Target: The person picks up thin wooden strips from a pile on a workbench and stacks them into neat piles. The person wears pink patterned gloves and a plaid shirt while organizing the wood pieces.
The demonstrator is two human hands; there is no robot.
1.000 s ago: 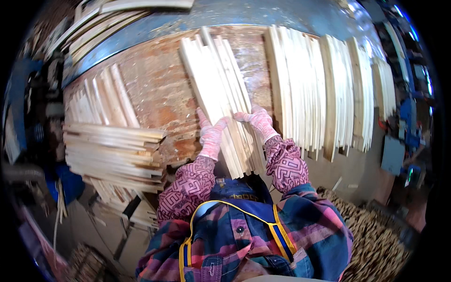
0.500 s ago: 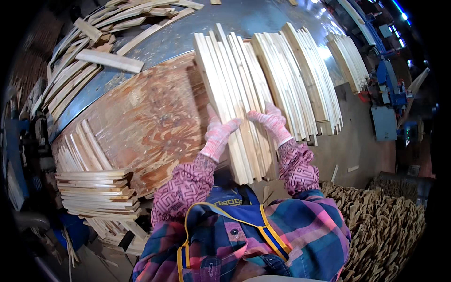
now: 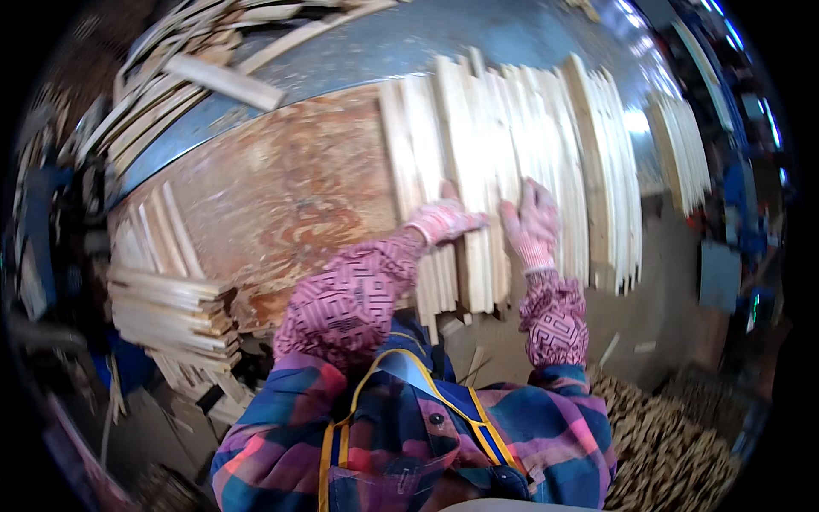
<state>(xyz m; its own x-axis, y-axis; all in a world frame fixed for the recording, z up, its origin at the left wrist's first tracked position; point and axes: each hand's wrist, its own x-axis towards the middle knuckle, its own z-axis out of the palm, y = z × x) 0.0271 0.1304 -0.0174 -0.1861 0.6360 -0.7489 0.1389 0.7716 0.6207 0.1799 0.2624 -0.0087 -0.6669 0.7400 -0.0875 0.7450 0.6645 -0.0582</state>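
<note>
A bundle of pale wooden strips [image 3: 478,141] stands between my two gloved hands, its strips side by side and pointing away from me. My left hand [image 3: 448,220] is closed on its left side near the close end, thumb reaching across the top. On the right side my right hand [image 3: 533,224] grips it, fingers pointing away, partly over the strips beside it. Lower strips [image 3: 408,141] lie just left of the bundle. Right of it, another row of strips [image 3: 554,128] sits close against it. Motion blurs the picture, and the undersides of the strips are hidden.
A stained plywood board [image 3: 281,188] lies on the metal table [image 3: 358,55]. Crossed strip stacks [image 3: 166,311] stand at the left, loose boards [image 3: 226,81] at the far left. More strip rows [image 3: 610,162] [image 3: 680,149] stand rightward. Wood pieces [image 3: 657,435] heap at lower right.
My hands have moved the bundle rightward, close against the neighbouring row. Lower strips now show on its left. The whole view has also shifted.
</note>
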